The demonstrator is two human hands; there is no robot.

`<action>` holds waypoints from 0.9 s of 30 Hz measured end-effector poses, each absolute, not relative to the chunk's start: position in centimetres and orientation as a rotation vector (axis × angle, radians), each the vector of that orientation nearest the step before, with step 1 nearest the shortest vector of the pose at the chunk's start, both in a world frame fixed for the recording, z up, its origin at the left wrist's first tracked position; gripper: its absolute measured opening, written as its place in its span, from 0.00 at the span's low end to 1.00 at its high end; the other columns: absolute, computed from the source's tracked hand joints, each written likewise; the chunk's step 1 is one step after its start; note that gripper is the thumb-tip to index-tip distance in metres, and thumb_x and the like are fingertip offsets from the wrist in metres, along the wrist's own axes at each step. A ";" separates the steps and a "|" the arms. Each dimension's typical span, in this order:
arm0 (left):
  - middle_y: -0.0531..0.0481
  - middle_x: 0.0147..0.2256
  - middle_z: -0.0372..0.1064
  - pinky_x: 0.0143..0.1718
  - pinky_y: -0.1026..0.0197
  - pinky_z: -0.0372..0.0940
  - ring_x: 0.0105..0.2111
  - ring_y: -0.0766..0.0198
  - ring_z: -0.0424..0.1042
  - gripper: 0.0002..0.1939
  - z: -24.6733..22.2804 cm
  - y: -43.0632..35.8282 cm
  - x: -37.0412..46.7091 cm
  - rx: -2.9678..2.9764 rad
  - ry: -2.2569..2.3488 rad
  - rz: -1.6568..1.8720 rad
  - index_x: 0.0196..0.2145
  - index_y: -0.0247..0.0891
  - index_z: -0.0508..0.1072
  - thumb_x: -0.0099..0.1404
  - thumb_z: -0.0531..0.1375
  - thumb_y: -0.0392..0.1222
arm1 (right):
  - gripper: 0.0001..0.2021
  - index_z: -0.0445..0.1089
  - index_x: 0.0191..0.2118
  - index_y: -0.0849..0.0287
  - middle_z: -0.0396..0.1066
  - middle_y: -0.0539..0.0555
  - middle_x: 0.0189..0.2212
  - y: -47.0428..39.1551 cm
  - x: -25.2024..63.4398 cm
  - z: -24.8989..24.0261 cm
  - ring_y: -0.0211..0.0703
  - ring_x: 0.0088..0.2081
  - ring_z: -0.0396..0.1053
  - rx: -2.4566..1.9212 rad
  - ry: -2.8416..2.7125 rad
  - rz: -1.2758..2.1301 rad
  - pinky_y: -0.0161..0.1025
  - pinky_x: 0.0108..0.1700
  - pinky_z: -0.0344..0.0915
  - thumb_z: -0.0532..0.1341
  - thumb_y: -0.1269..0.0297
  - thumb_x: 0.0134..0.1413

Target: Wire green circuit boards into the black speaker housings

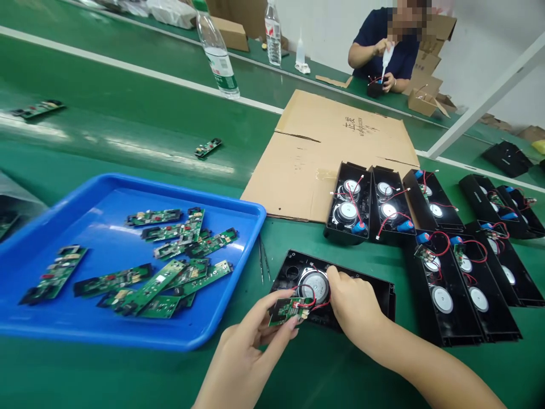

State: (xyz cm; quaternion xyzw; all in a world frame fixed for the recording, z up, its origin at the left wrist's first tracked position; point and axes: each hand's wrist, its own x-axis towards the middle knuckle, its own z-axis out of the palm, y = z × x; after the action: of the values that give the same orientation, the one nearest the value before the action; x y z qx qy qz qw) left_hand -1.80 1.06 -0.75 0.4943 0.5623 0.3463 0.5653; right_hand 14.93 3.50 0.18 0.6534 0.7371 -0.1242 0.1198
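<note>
In front of me lies a black speaker housing (385, 292) with a round speaker (313, 283) set in it. My left hand (255, 335) pinches a green circuit board (283, 311) between thumb and fingers, over the housing's near left part. Red and black wires (320, 307) run from the board toward the speaker. Against the speaker's right side, my right hand (355, 304) is closed, fingers curled down; whatever they grip is hidden beneath them. Tweezers (263, 258) rest on the green table between the housing and a blue tray (230, 204).
Several circuit boards (162, 278) lie in the tray. More black housings with speakers and wires (443, 298) stand at right. A flattened cardboard sheet (306, 159) lies behind. Two boards sit on the green belt (128, 125), near a water bottle (219, 62). Across it, a person (361, 45) holds a white bottle.
</note>
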 end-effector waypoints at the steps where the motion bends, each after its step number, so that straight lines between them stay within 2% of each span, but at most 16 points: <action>1: 0.57 0.27 0.78 0.26 0.69 0.74 0.25 0.61 0.78 0.12 -0.9 1.0 -1.9 1.160 1.316 0.812 0.38 0.44 0.73 0.55 0.61 0.44 | 0.10 0.63 0.36 0.60 0.74 0.55 0.28 3.3 15.3 0.2 0.46 0.27 0.73 1.992 2.164 -0.398 0.34 0.24 0.60 0.57 0.81 0.49; 3: 0.57 0.27 0.78 0.26 0.69 0.74 0.26 0.61 0.79 0.12 -1.3 0.9 -2.0 1.146 1.312 0.837 0.39 0.45 0.73 0.55 0.61 0.45 | 0.08 0.63 0.35 0.59 0.73 0.53 0.27 3.0 16.3 0.3 0.43 0.26 0.72 2.202 2.223 -0.598 0.33 0.24 0.61 0.56 0.79 0.51; 7: 0.55 0.29 0.79 0.28 0.67 0.75 0.29 0.60 0.79 0.14 -1.3 0.9 -1.7 1.094 1.289 0.843 0.41 0.44 0.72 0.56 0.60 0.46 | 0.04 0.67 0.35 0.58 0.73 0.49 0.26 2.1 18.5 0.9 0.36 0.22 0.70 2.344 2.413 -1.443 0.30 0.24 0.65 0.57 0.72 0.54; 9: 0.55 0.31 0.79 0.30 0.65 0.76 0.30 0.59 0.79 0.16 -0.9 1.2 -1.4 1.073 1.283 0.825 0.43 0.43 0.71 0.56 0.60 0.46 | 0.06 0.71 0.36 0.58 0.75 0.50 0.27 1.6 19.4 1.1 0.37 0.27 0.73 2.239 2.445 -1.696 0.30 0.28 0.69 0.56 0.70 0.56; 12: 0.53 0.33 0.79 0.32 0.64 0.76 0.31 0.59 0.79 0.18 -0.3 1.7 -0.9 1.067 1.290 0.809 0.45 0.41 0.70 0.55 0.60 0.46 | 0.11 0.72 0.42 0.56 0.76 0.51 0.36 0.7 20.0 1.1 0.38 0.36 0.75 2.122 2.469 -1.813 0.32 0.38 0.72 0.53 0.70 0.60; 15: 0.53 0.31 0.79 0.33 0.65 0.75 0.29 0.60 0.79 0.20 0.0 1.8 -0.3 1.119 1.288 0.821 0.46 0.40 0.70 0.56 0.59 0.45 | 0.11 0.71 0.41 0.57 0.76 0.51 0.35 0.2 19.7 0.7 0.37 0.34 0.75 2.126 2.602 -1.683 0.32 0.37 0.72 0.51 0.70 0.62; 18: 0.54 0.30 0.79 0.30 0.67 0.74 0.30 0.61 0.79 0.20 0.0 1.7 0.3 1.211 1.310 0.838 0.48 0.39 0.69 0.57 0.58 0.44 | 0.10 0.72 0.36 0.59 0.75 0.51 0.27 0.0 18.8 0.1 0.38 0.28 0.74 2.082 2.956 -1.125 0.32 0.32 0.71 0.53 0.69 0.63; 21: 0.53 0.29 0.79 0.30 0.68 0.74 0.30 0.62 0.79 0.22 -0.1 1.7 0.7 1.284 1.322 0.843 0.50 0.37 0.68 0.58 0.57 0.43 | 0.12 0.72 0.36 0.62 0.74 0.54 0.27 -0.1 18.0 -0.2 0.40 0.27 0.71 1.969 3.147 -0.667 0.36 0.31 0.70 0.52 0.70 0.63; 24: 0.52 0.31 0.79 0.30 0.68 0.73 0.31 0.62 0.79 0.23 -0.1 1.8 0.9 1.351 1.330 0.858 0.51 0.35 0.68 0.58 0.57 0.43 | 0.14 0.71 0.41 0.64 0.73 0.56 0.29 -0.2 17.7 -0.3 0.42 0.30 0.69 1.936 3.080 -0.604 0.38 0.32 0.69 0.48 0.73 0.64; 27: 0.53 0.28 0.79 0.24 0.69 0.71 0.28 0.62 0.78 0.23 0.1 1.9 1.0 1.440 1.348 0.827 0.52 0.34 0.68 0.59 0.55 0.43 | 0.13 0.71 0.39 0.64 0.71 0.55 0.28 -0.3 17.7 -0.3 0.42 0.31 0.66 1.946 3.069 -0.554 0.38 0.32 0.67 0.49 0.73 0.63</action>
State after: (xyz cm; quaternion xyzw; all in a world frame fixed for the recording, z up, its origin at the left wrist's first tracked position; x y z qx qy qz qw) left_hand 0.99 1.88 0.10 0.5903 0.5529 0.3390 0.4806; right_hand 17.66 -0.34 -0.32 0.5105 0.8053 -0.1452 -0.2641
